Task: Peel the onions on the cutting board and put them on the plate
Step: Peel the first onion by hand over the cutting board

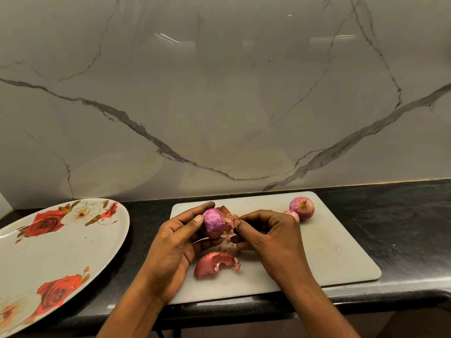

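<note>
My left hand (175,242) grips a partly peeled purple onion (213,222) above the white cutting board (329,252). My right hand (266,236) pinches a thin flap of papery skin (230,224) still attached to that onion's right side. A large curved piece of peeled skin (214,264) lies on the board below my hands. An unpeeled onion (302,208) sits at the board's far right, with a smaller onion (292,214) partly hidden behind my right hand. The floral plate (61,252) lies to the left on the counter, with no onions on it.
The board and plate rest on a black countertop (402,228) that ends in a front edge close to me. A grey marble wall (219,93) rises directly behind the board. Small skin scraps lie on the board near my hands.
</note>
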